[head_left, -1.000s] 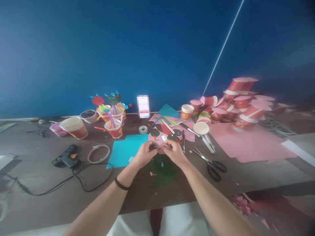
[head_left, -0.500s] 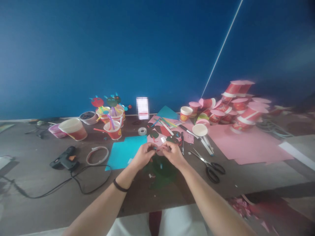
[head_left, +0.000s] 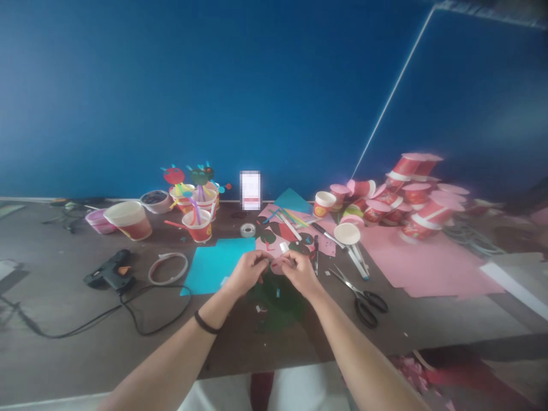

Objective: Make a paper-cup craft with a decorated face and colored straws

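A small pink paper piece (head_left: 277, 266) with a dark mark on it is pinched at its right side by my right hand (head_left: 303, 275). My left hand (head_left: 248, 273) is closed in a pinch at the paper's left edge; what lies between its fingertips is too small to make out. Beneath both hands lies dark green paper (head_left: 282, 311) with a small light-blue scrap (head_left: 278, 293) on it. Just beyond my fingers are dark green paper circles (head_left: 268, 236) and a white-capped item (head_left: 284, 247) on pink paper.
Scissors (head_left: 359, 299) lie at the right, near pink sheets (head_left: 411, 262) and a pile of red cups (head_left: 423, 220). Left are blue paper (head_left: 214, 268), a tape ring (head_left: 168, 269), a corded glue gun (head_left: 112, 269) and cups with straws (head_left: 197, 226). A tape roll (head_left: 247, 230) lies behind.
The view has shifted slightly. My left fingertips have come closer to the pink paper piece, and the bluish bit seen at them before no longer shows. My right hand keeps its pinch.
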Demonstrator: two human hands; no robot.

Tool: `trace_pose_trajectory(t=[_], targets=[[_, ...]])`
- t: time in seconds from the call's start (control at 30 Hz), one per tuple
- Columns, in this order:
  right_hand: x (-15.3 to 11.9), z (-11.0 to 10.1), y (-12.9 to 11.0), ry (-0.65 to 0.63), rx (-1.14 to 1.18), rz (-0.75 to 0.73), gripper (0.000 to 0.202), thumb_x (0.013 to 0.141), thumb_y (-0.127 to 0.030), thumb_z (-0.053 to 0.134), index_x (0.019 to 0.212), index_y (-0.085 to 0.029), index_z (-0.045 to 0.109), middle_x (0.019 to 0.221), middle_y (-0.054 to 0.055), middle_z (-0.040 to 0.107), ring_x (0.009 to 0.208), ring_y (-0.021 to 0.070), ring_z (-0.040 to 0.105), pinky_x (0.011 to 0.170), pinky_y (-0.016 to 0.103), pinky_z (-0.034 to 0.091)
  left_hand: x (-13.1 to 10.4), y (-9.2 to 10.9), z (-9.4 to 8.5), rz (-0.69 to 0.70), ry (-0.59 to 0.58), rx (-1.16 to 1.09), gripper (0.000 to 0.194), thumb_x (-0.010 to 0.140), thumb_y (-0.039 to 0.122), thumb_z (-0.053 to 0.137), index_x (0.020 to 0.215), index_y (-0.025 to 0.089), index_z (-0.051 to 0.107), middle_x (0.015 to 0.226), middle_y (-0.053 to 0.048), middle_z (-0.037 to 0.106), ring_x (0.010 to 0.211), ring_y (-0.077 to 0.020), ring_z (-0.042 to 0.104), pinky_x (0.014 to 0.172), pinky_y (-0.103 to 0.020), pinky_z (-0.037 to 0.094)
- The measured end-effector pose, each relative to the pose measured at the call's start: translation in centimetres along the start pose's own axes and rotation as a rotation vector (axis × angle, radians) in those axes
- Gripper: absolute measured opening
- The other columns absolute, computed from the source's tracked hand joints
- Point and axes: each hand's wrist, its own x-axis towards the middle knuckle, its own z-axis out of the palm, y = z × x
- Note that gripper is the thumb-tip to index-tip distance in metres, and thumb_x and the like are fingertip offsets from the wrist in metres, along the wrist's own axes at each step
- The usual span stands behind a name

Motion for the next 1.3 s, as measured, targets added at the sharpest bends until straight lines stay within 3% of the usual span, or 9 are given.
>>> trace_pose_trajectory(t=[0.37,0.8,1.07,1.3], targets=[[-0.14,-0.02,-0.44,-0.031,-0.034,0.009,0.012,0.074,-0.027,0.055,0.07,-0.017,0.061,0.063,-0.002,0.058,0.06,0.0138,0.051,0.058,0.023,0.039,-0.12,0.06,0.0,0.004,0.049,-0.02,0.015,0.073,0.022,0.049,0.072,0.014,0.062,0.052,0.005,0.051,0.037,-0.0076,0.048,0.037,-0.018,0.034],[-0.24,0.02,-0.64,-0.06,-0.05,-0.002,0.016,0.078,-0.029,0.054,0.075,-0.016,0.063,0.071,0.001,0.064,0.068,0.0165,0.057,0.065,0.025,0.043,-0.22,0.18,-0.14,0.033,0.072,0.022,0.025,0.075,0.022,0.051,0.087,0.013,0.07,0.047,0.003,0.055,0.037,-0.01,0.05,0.04,-0.019,0.036],[-0.33,0.01,-0.64,-0.06,-0.063,-0.002,0.015,0.078,-0.029,0.054,0.074,-0.016,0.062,0.07,0.0,0.063,0.069,0.0166,0.057,0.065,0.025,0.044,-0.43,0.45,-0.05,0.061,0.073,0.041,0.025,0.074,0.021,0.052,0.088,0.015,0.071,0.069,-0.002,0.068,0.037,-0.0087,0.052,0.04,-0.02,0.038],[-0.3,-0.02,-0.61,-0.045,-0.075,0.011,0.014,0.075,-0.028,0.054,0.074,-0.017,0.063,0.068,0.0,0.061,0.068,0.0166,0.056,0.066,0.025,0.043,-0.31,0.25,0.1,0.061,0.084,0.029,0.023,0.072,0.019,0.052,0.087,0.015,0.07,0.068,-0.001,0.066,0.037,-0.0077,0.052,0.039,-0.018,0.039]])
